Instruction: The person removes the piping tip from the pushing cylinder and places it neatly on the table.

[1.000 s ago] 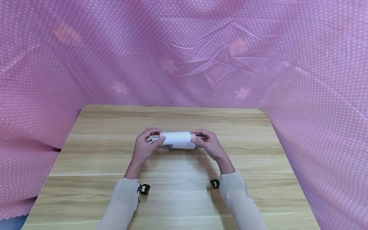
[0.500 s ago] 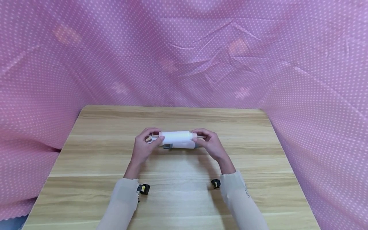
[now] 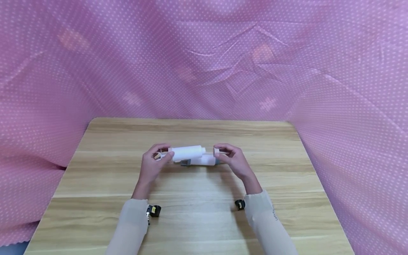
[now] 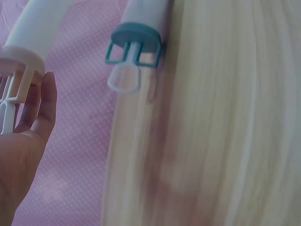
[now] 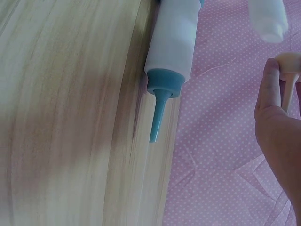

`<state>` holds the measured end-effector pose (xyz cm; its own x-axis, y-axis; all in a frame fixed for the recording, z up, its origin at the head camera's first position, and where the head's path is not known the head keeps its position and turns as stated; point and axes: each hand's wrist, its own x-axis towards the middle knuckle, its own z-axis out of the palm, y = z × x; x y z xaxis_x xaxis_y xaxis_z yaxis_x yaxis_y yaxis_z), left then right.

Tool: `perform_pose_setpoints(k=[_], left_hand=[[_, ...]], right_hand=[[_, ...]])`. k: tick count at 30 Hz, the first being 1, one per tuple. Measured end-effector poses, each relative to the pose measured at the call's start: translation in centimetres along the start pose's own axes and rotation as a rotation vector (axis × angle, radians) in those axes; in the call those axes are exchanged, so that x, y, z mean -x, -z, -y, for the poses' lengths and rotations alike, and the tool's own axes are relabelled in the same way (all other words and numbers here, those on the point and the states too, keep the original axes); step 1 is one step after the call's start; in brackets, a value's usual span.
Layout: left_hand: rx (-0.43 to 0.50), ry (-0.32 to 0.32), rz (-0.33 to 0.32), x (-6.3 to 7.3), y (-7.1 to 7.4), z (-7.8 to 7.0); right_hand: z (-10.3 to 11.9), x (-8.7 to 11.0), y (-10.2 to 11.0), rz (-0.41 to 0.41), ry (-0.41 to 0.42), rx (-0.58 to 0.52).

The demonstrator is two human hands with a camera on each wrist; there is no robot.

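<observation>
My left hand (image 3: 150, 165) grips a white syringe-like tube (image 3: 185, 153) by its pale pink end collar (image 4: 23, 60), fingers and thumb around it. The tube lies nearly level above the table, its bare narrow neck (image 3: 203, 150) pointing right. Apart from that neck, the right hand (image 3: 238, 163) pinches a pale pink nozzle cap (image 3: 216, 152); its long thin spout (image 5: 289, 94) runs back between the fingers. Below and nearer sits a second tube (image 3: 202, 160) of like shape with teal ends. In the left wrist view its looped plunger handle (image 4: 124, 77) shows; the right wrist view shows its teal spout (image 5: 158, 117).
The wood-grain table (image 3: 197, 219) has rounded far corners. Pink dotted cloth (image 3: 204, 71) hangs behind it and along both sides. A small black camera sits at the left cuff (image 3: 154, 211), another at the right cuff (image 3: 240, 204).
The nozzle cap has come off the white tube. My left hand has moved left with the tube, opening a gap; the right hand holds the cap almost in place. The teal-ended tube stays put.
</observation>
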<state>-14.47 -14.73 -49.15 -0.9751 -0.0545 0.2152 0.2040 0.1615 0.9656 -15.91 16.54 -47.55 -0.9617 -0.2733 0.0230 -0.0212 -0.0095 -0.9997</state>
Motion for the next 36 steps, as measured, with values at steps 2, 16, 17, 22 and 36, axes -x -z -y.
perform_pose_setpoints(k=[2,16,17,22,36], left_hand=[[-0.013,0.022,-0.016,0.0,0.4,0.1],[-0.057,0.207,-0.110,-0.2,3.9,0.5],[-0.060,0.205,-0.124,-0.3,4.2,1.3],[-0.077,0.201,-0.180,-0.8,5.6,4.9],[-0.115,0.247,-0.177,-1.0,7.3,7.2]], right_hand=[[0.0,0.1,0.0,-0.002,-0.004,0.003],[0.0,0.5,0.4,0.011,-0.015,0.000],[0.0,0.5,0.4,0.010,-0.013,-0.001],[-0.2,0.7,0.5,0.015,0.001,0.001],[-0.1,1.3,1.0,0.034,-0.021,0.025]])
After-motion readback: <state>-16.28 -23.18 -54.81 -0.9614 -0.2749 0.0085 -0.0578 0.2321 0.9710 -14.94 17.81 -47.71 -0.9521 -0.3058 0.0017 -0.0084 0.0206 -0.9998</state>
